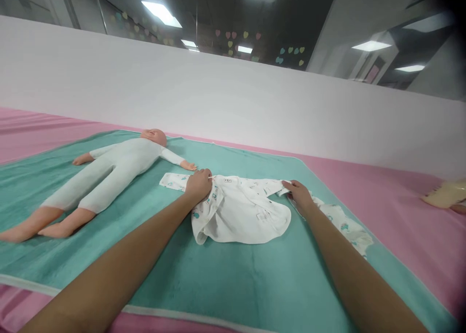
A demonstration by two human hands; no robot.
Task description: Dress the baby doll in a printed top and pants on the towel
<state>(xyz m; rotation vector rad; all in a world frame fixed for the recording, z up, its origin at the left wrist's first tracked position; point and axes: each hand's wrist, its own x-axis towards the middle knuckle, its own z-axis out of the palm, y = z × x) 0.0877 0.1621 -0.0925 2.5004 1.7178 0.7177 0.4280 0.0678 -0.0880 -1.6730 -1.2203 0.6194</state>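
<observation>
A small white baby shirt (247, 216) with a teal and orange print lies spread on the teal blanket (218, 284), its front opened and the neck label at the far edge. My left hand (199, 184) is closed on the shirt near its left shoulder. At the cuff of the right sleeve, my right hand (299, 195) pinches the fabric between thumb and fingers. Left of the shirt a baby doll (124, 160) in a pale bodysuit lies on its back, one hand close to my left hand.
Another printed white garment (344, 224) lies beyond my right forearm, partly hidden by it. Pink cloth (411, 207) surrounds the blanket. A white wall (233, 105) with dark glass above stands behind. A beige object (446, 193) sits at the far right edge.
</observation>
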